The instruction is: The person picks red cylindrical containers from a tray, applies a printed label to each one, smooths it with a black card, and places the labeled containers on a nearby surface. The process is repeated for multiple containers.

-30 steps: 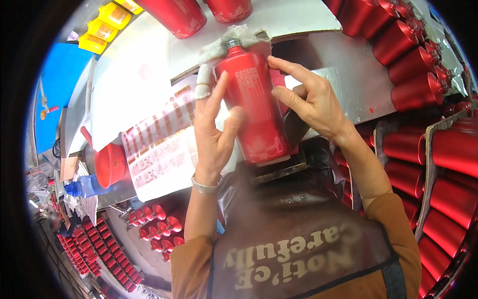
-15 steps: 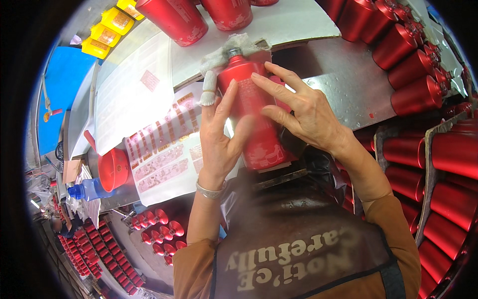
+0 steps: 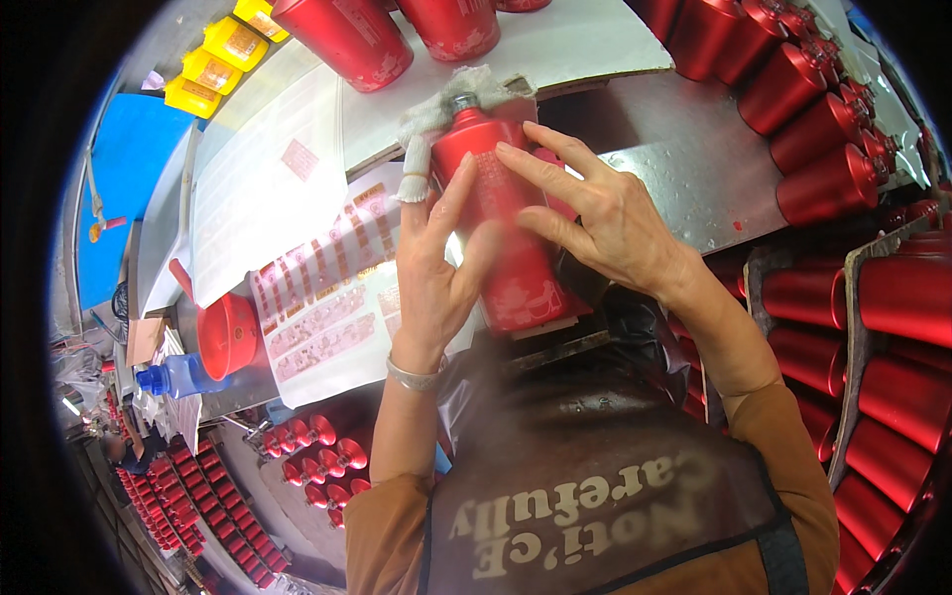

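A red bottle with a dark metal neck lies in front of me, pale decoration near its base and fine pale print on its shoulder. My left hand is along the bottle's left side, fingers stretched; one finger wears a white cloth cover, and the thumb is blurred. Over its right side, my right hand has its fingers spread, index fingertip and thumb at the surface. Behind the neck is a crumpled whitish cloth. A printed label sheet lies left of my left hand.
Red bottles stand at the back. More red bottles line the right, with racks of them below. A red ladle-like cup, a blue plastic bottle and yellow containers are at the left.
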Motion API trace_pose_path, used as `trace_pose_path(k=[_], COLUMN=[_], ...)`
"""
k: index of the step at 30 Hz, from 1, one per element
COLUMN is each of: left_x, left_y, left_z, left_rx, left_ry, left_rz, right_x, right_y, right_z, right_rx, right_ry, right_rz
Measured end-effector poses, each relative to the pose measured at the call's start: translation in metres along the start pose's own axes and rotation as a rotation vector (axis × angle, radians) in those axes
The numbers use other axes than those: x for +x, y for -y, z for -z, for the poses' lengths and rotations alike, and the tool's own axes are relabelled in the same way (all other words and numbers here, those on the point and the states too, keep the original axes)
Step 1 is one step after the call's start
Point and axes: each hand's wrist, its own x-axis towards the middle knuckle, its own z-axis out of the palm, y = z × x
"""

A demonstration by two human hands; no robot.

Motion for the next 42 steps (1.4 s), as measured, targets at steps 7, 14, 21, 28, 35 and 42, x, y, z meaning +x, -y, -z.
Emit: trace_pose_path(k=[7, 14, 21, 28, 35, 42], left_x=[0.002, -0.001, -0.008, -0.006, -0.009, -0.030], left_y=[0.002, 0.001, 0.002, 0.002, 0.006, 0.017], left_z=[0.000, 0.001, -0.004, -0.005, -0.005, 0.016], left_rx=[0.023, 0.017, -0.181, -0.207, -0.193, -0.534], left_ry=[0.000, 0.004, -0.028, -0.038, -0.032, -0.228], left_rz=[-0.026, -0.010, 0.132, 0.182, 0.174, 0.383], right_x=[0.000, -0.003, 0.013, 0.072, 0.081, 0.031], right_y=[-0.001, -0.021, -0.065, 0.007, -0.019, 0.041], right_z=[0.001, 0.002, 0.008, 0.021, 0.011, 0.037], right_rx=[0.033, 0.228, 1.227, 0.135, 0.021, 0.271], right_ry=[0.053, 0.006, -0.193, 0.079, 0.086, 0.163], right_rz=[-0.049, -0.008, -0.692, 0.177, 0.299, 0.352])
